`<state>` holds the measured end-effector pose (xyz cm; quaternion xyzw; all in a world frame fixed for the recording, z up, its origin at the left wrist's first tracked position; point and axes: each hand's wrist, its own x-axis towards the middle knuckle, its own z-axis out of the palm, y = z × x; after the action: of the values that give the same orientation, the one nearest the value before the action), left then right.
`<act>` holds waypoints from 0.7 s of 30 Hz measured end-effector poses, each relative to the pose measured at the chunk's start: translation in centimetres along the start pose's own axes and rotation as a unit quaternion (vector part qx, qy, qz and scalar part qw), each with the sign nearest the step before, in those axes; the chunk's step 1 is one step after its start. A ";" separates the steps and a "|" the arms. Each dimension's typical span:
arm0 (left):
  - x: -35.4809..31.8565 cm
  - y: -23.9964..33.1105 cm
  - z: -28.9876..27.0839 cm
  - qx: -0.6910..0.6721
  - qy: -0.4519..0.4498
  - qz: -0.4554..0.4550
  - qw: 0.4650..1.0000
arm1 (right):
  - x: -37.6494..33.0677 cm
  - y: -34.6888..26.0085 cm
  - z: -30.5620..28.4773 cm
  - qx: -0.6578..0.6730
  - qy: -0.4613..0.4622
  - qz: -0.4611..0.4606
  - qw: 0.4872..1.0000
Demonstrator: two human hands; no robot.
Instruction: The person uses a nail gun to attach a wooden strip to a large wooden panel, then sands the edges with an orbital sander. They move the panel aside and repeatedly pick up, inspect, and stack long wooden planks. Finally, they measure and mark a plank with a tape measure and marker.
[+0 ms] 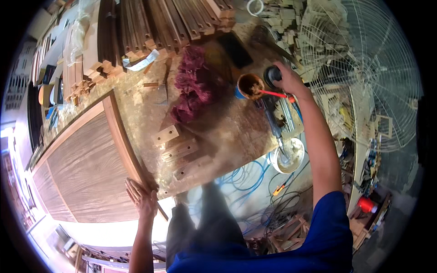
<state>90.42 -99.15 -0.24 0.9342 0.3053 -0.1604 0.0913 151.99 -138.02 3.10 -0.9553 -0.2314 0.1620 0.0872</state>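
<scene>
My left hand (pixel 142 198) lies flat on the near right corner of a framed wooden panel (pixel 93 166), its fingers stretched out and spread. At the far right of the bench, my right hand (pixel 288 81) closes round a black round thing (pixel 273 75) whose kind I cannot make out. Just left of it stands an open can (pixel 250 86) with brown residue inside. A red stick (pixel 273 93) runs from the can's mouth to below my right wrist. Nearer me lies a grey tool with a metal tip (pixel 274 125), partly over a white tub (pixel 298 157).
A crumpled maroon cloth (pixel 193 84) and drilled wooden blocks (pixel 180 150) lie mid-bench. Stacked wooden strips (pixel 150 25) fill the far side, beside a dark flat slab (pixel 235 50). A wire fan guard (pixel 364 68) stands right. Blue hoses (pixel 246 177) coil on the floor.
</scene>
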 end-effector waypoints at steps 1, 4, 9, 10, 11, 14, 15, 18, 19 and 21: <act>0.0 0.2 0.1 -0.001 -0.005 -0.010 1.000 | 0.0 0.3 0.4 0.045 0.050 -0.048 0.997; -0.4 0.2 0.6 -0.027 0.003 -0.039 0.999 | 3.0 0.8 -0.4 0.152 -0.004 0.006 0.988; 1.8 1.6 -1.5 -0.198 -0.055 -0.123 0.971 | 9.4 5.9 0.5 0.062 0.108 0.061 0.990; 1.6 0.6 1.8 -0.095 0.040 -0.067 0.992 | 9.3 10.3 -1.0 -0.191 0.080 -0.025 0.978; 1.8 0.4 2.3 -0.057 0.029 -0.053 0.997 | 9.0 11.0 -1.7 -0.168 0.132 0.010 0.977; 1.0 0.5 0.2 -0.083 0.011 -0.070 0.994 | 2.1 10.1 0.3 0.004 0.344 0.043 0.938; 0.5 0.2 0.0 -0.106 0.022 -0.076 0.991 | -1.2 10.4 2.1 0.046 0.381 0.033 0.923; -1.2 -0.3 -0.9 -0.099 -0.011 -0.094 0.991 | -13.6 -2.3 7.7 0.201 0.347 0.001 0.916; -1.3 -0.7 -0.9 -0.121 0.018 -0.075 0.990 | -18.0 -4.2 10.1 0.203 0.270 -0.038 0.940; -1.5 -1.5 -0.5 -0.163 0.067 -0.049 0.983 | -27.0 -16.7 15.9 0.327 0.172 -0.053 0.928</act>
<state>88.48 -98.63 0.67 0.8993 0.3783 -0.0496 0.2138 116.86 -134.60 -0.38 -0.8735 -0.1974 0.0570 0.4413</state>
